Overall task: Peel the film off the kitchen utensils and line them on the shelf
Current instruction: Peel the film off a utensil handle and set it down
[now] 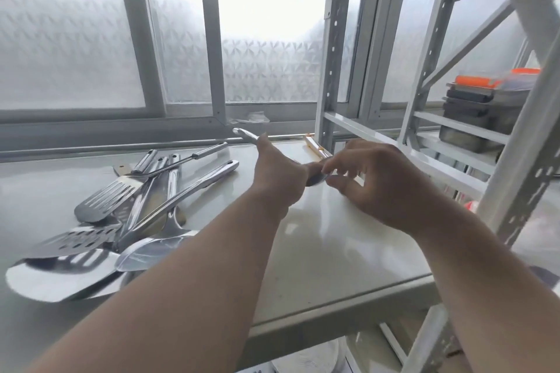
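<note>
spoon [315, 179] – steel, held above shelf [318, 251] | utensil pile [121, 206] – spatulas, ladles heaped at shelf's left

Two bare forearms, left hand [277, 174], right hand [381, 188], no sleeves

No readable text, labels or numbers anywhere; frame perhaps too blurred to tell.

Utensils [127, 206] polished mirror-bright metal; shelf [318, 251] smooth, glossy pale surface; window panes [60, 48] frosted, patterned glass.
</note>
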`<state>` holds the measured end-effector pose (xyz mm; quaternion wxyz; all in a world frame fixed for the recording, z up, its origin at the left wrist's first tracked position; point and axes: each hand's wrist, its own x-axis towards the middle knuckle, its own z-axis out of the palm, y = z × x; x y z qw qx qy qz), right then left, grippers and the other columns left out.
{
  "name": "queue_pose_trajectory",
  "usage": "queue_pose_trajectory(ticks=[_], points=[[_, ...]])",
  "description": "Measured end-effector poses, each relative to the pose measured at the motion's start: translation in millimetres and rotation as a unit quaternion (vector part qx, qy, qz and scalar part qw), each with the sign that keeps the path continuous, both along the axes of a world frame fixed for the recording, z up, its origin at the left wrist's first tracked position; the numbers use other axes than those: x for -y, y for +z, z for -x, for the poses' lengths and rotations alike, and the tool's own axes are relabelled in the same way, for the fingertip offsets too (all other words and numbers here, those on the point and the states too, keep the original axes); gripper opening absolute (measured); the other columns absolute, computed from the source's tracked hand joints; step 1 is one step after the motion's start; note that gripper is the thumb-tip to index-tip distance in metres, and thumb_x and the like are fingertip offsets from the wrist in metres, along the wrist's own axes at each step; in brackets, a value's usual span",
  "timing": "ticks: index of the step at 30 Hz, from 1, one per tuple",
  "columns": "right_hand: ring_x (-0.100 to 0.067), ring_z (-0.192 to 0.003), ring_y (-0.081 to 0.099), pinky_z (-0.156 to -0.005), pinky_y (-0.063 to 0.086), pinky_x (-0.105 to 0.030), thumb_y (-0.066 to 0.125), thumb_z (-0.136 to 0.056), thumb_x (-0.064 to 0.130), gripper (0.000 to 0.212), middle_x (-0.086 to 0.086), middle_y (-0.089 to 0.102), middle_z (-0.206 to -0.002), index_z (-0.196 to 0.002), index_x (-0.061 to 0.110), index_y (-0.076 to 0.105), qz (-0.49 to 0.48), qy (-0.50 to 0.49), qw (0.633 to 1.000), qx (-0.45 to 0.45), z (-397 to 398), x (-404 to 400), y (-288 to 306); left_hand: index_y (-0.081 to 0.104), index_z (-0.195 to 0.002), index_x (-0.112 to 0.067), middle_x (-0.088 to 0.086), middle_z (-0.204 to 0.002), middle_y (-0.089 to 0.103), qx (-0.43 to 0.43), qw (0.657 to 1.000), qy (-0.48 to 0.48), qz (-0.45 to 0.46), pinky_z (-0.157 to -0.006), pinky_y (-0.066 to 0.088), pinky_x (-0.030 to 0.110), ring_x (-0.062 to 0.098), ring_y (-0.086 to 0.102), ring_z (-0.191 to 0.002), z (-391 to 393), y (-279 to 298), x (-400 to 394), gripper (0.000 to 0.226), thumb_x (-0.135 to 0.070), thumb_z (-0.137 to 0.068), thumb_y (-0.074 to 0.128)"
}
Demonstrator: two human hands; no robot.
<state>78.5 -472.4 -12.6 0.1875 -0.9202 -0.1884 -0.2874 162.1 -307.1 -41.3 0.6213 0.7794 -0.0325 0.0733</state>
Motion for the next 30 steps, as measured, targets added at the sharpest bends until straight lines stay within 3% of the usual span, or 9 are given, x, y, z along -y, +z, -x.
queue_pose_trajectory(ticks=[5, 7, 11, 13, 17, 19, 25, 28, 30], points=[[-0.021, -0.080, 0.060, -0.076, 0.038, -0.033, 0.082, -0.086, 0.023, 0.007, 0.009, 0.061, -0.080, -0.090, 0.029, 0.082, 0.048, -0.064, 0.991, 0.111, -7, -11, -25, 0.031, -0.154, -0.018, 0.001, -0.119, 0.061, -0.019, 1.000, 0.003, -0.005, -0.080, 0.050, 0.029, 0.024, 0.066, -0.107, 2, 0, -2, 0.093, -0.029, -0.083, 0.090], [-0.024, -0.084, 0.058, -0.078, 0.042, -0.035, 0.081, -0.087, 0.023, 0.007, 0.006, 0.059, -0.081, -0.093, 0.026, 0.082, 0.067, -0.087, 0.983, 0.148, -11, -13, -33, 0.050, -0.140, -0.017, 0.005, -0.115, 0.069, -0.051, 0.999, -0.003, 0.018, -0.065, 0.055, 0.028, 0.025, 0.074, -0.100, 0, 1, -4, 0.069, -0.027, -0.084, 0.087], [-0.025, -0.087, 0.052, -0.080, 0.044, -0.037, 0.081, -0.086, 0.020, 0.004, 0.003, 0.055, -0.081, -0.089, 0.022, 0.082, 0.082, -0.135, 0.968, 0.196, -15, -16, -38, 0.067, -0.087, -0.012, 0.017, -0.086, 0.072, -0.107, 0.988, -0.060, 0.092, -0.080, 0.065, 0.060, 0.033, 0.081, -0.089, -2, -3, -2, 0.017, -0.012, -0.077, 0.081], [-0.025, -0.089, 0.052, -0.082, 0.039, -0.037, 0.082, -0.086, 0.021, 0.002, 0.003, 0.054, -0.082, -0.085, 0.023, 0.081, 0.096, -0.158, 0.964, 0.190, -17, -14, -40, 0.071, -0.087, -0.008, 0.018, -0.084, 0.071, -0.118, 0.984, -0.080, 0.111, -0.082, 0.064, 0.060, 0.028, 0.078, -0.075, -4, -4, -1, 0.013, -0.010, -0.078, 0.081], [-0.026, -0.092, 0.054, -0.082, 0.034, -0.039, 0.082, -0.083, 0.025, 0.003, 0.005, 0.058, -0.084, -0.084, 0.028, 0.082, 0.092, -0.197, 0.964, 0.155, -20, -10, -42, 0.074, -0.084, -0.002, 0.027, -0.093, 0.077, -0.125, 0.979, -0.098, 0.130, -0.080, 0.068, 0.041, 0.029, 0.078, -0.073, -7, -7, -1, 0.009, 0.006, -0.082, 0.078], [-0.025, -0.097, 0.055, -0.085, 0.031, -0.039, 0.083, -0.082, 0.028, 0.002, 0.006, 0.060, -0.086, -0.084, 0.029, 0.082, 0.082, -0.221, 0.962, 0.134, -20, -10, -42, 0.078, -0.078, -0.002, 0.024, -0.084, 0.077, -0.118, 0.981, -0.101, 0.115, -0.081, 0.068, 0.044, 0.033, 0.080, -0.075, -9, -11, -2, 0.011, 0.009, -0.080, 0.077], [-0.025, -0.108, 0.052, -0.085, 0.026, -0.042, 0.077, -0.082, 0.053, 0.027, 0.005, 0.064, -0.095, -0.091, 0.029, 0.081, 0.045, -0.297, 0.950, 0.088, -15, -10, -42, 0.085, -0.075, -0.021, 0.010, -0.079, 0.082, -0.091, 0.991, -0.094, 0.032, -0.089, 0.066, 0.048, 0.031, 0.082, -0.086, -11, -14, -2, 0.012, -0.010, -0.069, 0.082], [-0.025, -0.111, 0.051, -0.085, 0.028, -0.043, 0.071, -0.083, 0.060, 0.035, 0.004, 0.064, -0.100, -0.092, 0.027, 0.081, 0.014, -0.322, 0.944, 0.067, -14, -8, -43, 0.083, -0.076, -0.013, 0.011, -0.079, 0.080, -0.067, 0.992, -0.104, 0.010, -0.081, 0.068, 0.046, 0.028, 0.078, -0.077, -4, -11, -1, 0.002, -0.012, -0.078, 0.083], [-0.024, -0.113, 0.049, -0.086, 0.027, -0.043, 0.069, -0.083, 0.063, 0.038, 0.004, 0.064, -0.102, -0.090, 0.027, 0.080, 0.001, -0.331, 0.942, 0.050, -13, -8, -44, 0.083, -0.079, -0.013, 0.014, -0.079, 0.079, -0.050, 0.992, -0.114, -0.013, -0.081, 0.068, 0.047, 0.024, 0.071, -0.068, 1, -8, -2, 0.017, -0.025, -0.070, 0.088]])
